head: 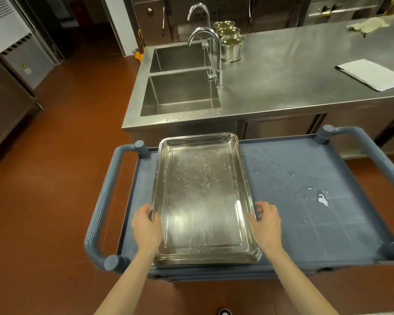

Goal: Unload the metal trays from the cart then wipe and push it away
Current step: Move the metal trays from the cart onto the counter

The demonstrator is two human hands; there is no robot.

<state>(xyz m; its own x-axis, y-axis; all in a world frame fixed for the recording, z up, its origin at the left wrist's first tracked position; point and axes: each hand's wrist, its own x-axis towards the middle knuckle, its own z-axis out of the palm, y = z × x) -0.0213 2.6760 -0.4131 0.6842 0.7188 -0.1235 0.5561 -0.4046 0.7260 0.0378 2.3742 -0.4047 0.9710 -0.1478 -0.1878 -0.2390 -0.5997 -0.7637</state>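
Note:
A shiny rectangular metal tray [203, 196] lies lengthwise on the left half of a blue-grey plastic cart [305, 223]. My left hand [146, 223] grips the tray's left rim near its close end, thumb over the edge. On the opposite rim my right hand [267, 218] holds the tray the same way. A second rim edge shows just under the tray's near end, so it may sit on a stack. Water drops and a small puddle [323, 200] lie on the cart's right half.
A steel counter [293, 71] with a double sink [182, 92] and two taps stands just beyond the cart. On it are metal canisters [231, 47], a folded white cloth [373, 75] and a rag [369, 25]. The cart has handles at both ends. Red floor lies to the left.

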